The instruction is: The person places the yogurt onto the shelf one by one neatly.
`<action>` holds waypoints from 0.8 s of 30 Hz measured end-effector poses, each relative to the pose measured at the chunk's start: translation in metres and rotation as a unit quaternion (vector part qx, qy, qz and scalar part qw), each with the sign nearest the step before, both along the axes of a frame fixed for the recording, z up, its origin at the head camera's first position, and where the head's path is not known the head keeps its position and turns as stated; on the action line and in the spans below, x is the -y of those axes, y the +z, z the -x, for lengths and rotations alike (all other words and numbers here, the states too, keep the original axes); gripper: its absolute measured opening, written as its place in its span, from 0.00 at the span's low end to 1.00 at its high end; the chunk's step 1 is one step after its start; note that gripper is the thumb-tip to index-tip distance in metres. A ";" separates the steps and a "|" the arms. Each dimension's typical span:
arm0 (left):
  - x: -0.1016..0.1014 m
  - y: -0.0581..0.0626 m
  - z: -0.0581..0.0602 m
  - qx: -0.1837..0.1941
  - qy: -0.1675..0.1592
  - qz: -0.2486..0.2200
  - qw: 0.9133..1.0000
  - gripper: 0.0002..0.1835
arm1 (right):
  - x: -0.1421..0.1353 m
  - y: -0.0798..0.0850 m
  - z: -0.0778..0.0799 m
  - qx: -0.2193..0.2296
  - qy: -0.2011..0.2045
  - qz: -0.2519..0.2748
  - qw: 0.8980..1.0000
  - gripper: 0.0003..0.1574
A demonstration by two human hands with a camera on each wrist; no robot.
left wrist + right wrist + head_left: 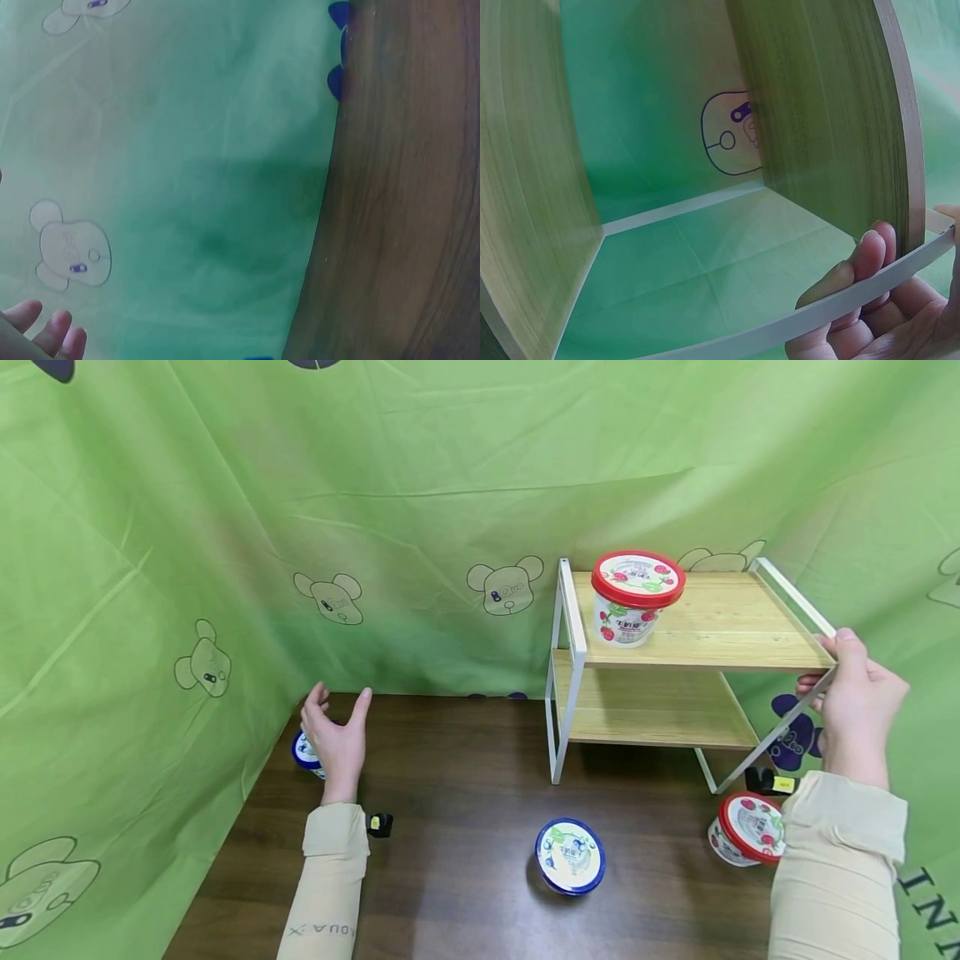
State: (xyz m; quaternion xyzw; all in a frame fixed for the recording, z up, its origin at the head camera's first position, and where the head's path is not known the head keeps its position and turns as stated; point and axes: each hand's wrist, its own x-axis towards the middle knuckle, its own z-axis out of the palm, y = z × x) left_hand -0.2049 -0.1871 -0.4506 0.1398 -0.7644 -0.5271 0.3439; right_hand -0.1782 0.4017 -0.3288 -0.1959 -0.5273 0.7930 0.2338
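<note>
My left hand is held out at the left with thumb and fingers spread apart and nothing between them. Partly hidden behind it is a tub with a blue lid; the left wrist view shows only some fingertips. At the right, my right hand grips the front right corner of a two-tier shelf, fingers curled round the white metal frame just beside the upper board. On the shelf's top board, toward its left end, a tub with a red lid stands upright.
Another blue-lidded tub stands on the dark wooden table in front of the shelf. A second red-lidded tub is at the right, partly behind my right sleeve. Green printed cloth hangs behind and at both sides.
</note>
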 end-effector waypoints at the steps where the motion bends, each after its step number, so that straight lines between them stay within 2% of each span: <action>1: 0.002 0.000 -0.001 0.000 0.005 0.002 1.000 0.46 | 0.000 0.000 0.000 0.002 0.000 -0.002 1.000 0.19; 4: 0.010 0.001 -0.002 0.005 0.019 0.011 1.000 0.46 | 0.000 0.001 -0.001 0.006 0.001 -0.007 1.000 0.19; 12: 0.026 0.000 -0.003 0.010 0.034 0.033 0.999 0.45 | 0.001 0.002 -0.001 0.007 -0.001 -0.007 1.000 0.18; 24: 0.050 -0.005 -0.003 0.048 0.057 0.019 0.997 0.48 | 0.001 0.003 -0.002 0.008 0.006 -0.003 1.000 0.18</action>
